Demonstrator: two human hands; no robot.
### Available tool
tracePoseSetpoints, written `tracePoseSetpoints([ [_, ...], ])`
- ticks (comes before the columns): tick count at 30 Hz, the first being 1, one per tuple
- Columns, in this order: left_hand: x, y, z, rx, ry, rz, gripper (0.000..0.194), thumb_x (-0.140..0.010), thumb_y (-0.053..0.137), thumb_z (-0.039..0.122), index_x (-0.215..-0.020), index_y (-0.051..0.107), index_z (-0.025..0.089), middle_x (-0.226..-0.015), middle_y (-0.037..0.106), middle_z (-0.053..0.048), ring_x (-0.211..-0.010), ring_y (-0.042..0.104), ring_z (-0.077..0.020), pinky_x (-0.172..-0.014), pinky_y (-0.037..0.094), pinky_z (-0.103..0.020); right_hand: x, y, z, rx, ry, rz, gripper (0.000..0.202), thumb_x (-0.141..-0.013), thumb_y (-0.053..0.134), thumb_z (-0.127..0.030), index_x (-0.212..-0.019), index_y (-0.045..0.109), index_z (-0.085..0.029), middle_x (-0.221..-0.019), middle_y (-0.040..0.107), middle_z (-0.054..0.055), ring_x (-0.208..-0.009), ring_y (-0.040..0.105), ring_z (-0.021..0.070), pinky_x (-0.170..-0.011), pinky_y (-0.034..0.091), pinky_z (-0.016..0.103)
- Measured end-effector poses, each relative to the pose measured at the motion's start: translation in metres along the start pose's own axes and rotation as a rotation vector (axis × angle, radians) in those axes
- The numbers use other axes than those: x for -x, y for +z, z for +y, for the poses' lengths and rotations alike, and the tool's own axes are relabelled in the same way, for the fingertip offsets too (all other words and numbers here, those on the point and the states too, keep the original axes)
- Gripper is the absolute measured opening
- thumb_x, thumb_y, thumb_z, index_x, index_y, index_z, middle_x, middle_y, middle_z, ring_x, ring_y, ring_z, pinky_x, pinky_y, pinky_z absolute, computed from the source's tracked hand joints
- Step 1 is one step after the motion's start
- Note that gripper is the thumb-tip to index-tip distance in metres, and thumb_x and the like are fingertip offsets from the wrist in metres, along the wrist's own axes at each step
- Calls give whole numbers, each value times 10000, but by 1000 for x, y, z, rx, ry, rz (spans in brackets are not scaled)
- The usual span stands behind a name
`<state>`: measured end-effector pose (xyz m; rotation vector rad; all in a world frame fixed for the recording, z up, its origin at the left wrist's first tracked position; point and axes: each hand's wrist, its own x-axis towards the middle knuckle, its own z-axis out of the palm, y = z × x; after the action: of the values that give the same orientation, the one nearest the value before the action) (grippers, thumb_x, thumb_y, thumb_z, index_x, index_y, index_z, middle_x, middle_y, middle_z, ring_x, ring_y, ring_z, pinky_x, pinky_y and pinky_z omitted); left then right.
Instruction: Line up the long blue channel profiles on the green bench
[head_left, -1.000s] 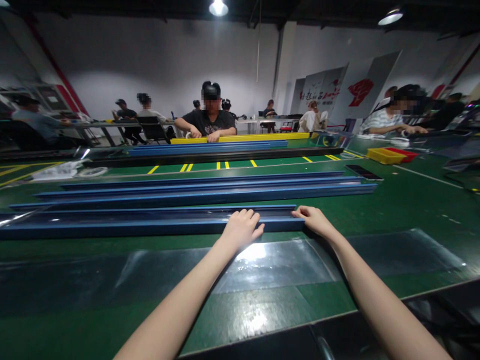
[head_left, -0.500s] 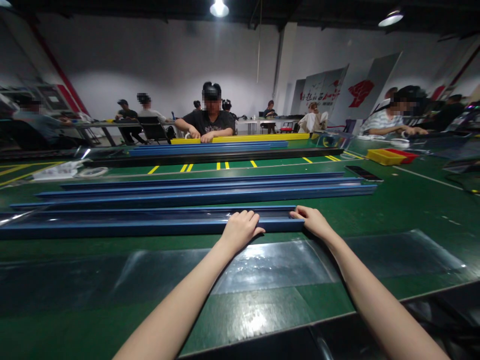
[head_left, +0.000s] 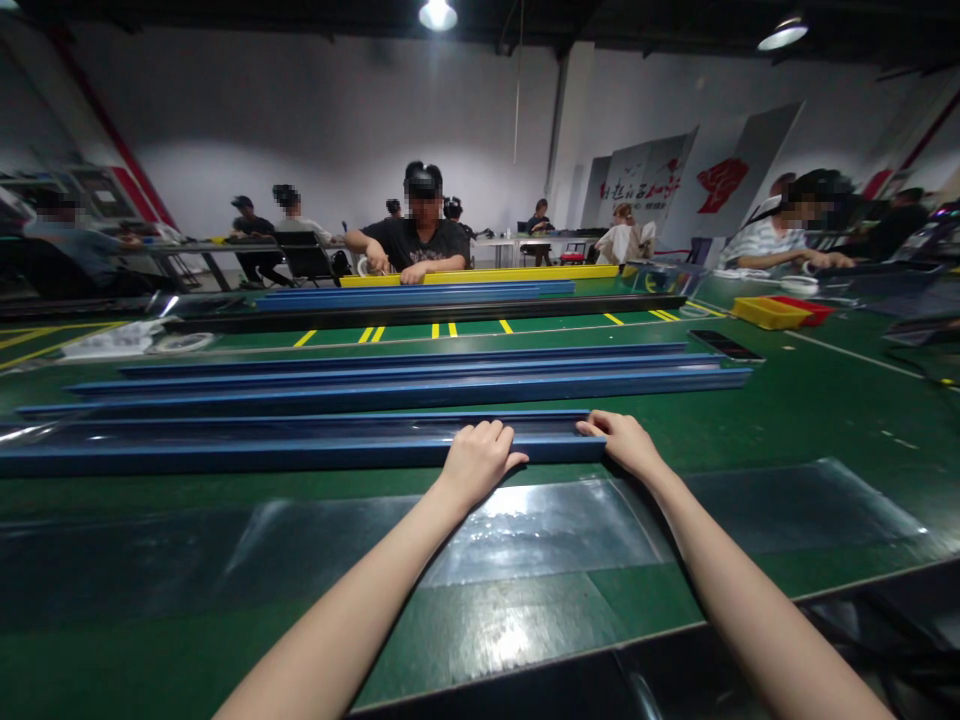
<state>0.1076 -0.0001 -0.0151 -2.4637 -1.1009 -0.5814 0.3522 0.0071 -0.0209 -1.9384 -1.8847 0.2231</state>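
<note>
A long blue channel profile [head_left: 300, 458] lies across the green table, with a clear film [head_left: 247, 432] inside its trough. My left hand [head_left: 482, 460] is wrapped over its near wall, fingers curled into the trough and thumb on the outside. At the channel's right end, my right hand [head_left: 621, 440] grips the end with bent fingers; the fingertips are inside the trough. Between me and the channel, a wide clear plastic sheet [head_left: 547, 535] lies flat under my forearms.
More blue channels [head_left: 450, 385] lie just beyond. Farther off are a black profile [head_left: 450, 312], a yellow profile [head_left: 525, 273], a phone [head_left: 726, 346], a tape roll [head_left: 182, 342] and a yellow bin [head_left: 766, 312]. A co-worker [head_left: 420, 240] sits opposite; another person [head_left: 787, 235] is at right.
Both my hands keep their hold on the blue channel, nearly unmoved. The co-worker opposite has shifted one hand slightly to the left.
</note>
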Motion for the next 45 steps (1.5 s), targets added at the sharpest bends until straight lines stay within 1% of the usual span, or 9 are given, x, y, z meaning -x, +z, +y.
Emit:
tracePoseSetpoints([
  [9,2,-3,2,12,-41,-24,294,-780,500,455,-762,506,162,-733,560,-38,-704,526,-176,-573,341,-271,0,1,-1,20,24,7,385,-744,394,-539,-550,469,-215,-563,561,18,-545,486,139,-485,271,225],
  [15,2,-3,3,-3,-50,-28,299,-785,486,463,-767,508,166,-731,558,-32,-702,524,-173,-575,347,-268,2,2,-5,68,67,23,384,-749,382,-552,-570,467,-224,-583,561,11,-564,492,147,-482,267,227],
  [19,3,-2,4,8,-54,-31,295,-785,488,460,-768,506,165,-742,556,-37,-713,523,-180,-584,349,-273,3,1,-7,74,70,24,388,-750,383,-554,-570,472,-222,-589,563,15,-570,494,149,-475,258,226],
  [25,3,-3,4,17,-37,-31,282,-792,489,445,-784,501,164,-756,543,-45,-732,514,-184,-594,347,-277,2,1,-5,55,53,12,381,-757,389,-538,-578,497,-220,-585,573,19,-566,498,145,-473,252,222],
  [30,3,-4,5,3,-44,-42,274,-799,479,440,-787,497,167,-758,540,-44,-735,509,-189,-591,342,-283,-2,1,-1,94,-35,-44,348,-793,368,-487,-620,508,-220,-597,582,24,-562,503,138,-487,251,221],
  [35,4,-3,5,-10,-36,-49,285,-805,462,451,-795,497,168,-768,541,-41,-742,508,-189,-598,342,-288,-2,-2,1,154,-76,-77,285,-827,335,-431,-715,507,-233,-690,613,33,-637,536,154,-504,254,220],
  [40,4,-4,5,-22,-30,-51,287,-812,449,451,-804,499,168,-781,546,-40,-747,507,-189,-601,342,-291,2,-8,-1,238,-93,-7,264,-842,303,-407,-730,463,-230,-745,617,41,-681,547,172,-506,245,228],
  [45,3,-5,5,-28,-29,-56,284,-811,452,448,-793,502,169,-779,549,-37,-743,508,-190,-597,343,-294,6,-13,-5,257,1,77,234,-840,297,-375,-778,466,-226,-691,603,44,-620,539,171,-488,244,234],
])
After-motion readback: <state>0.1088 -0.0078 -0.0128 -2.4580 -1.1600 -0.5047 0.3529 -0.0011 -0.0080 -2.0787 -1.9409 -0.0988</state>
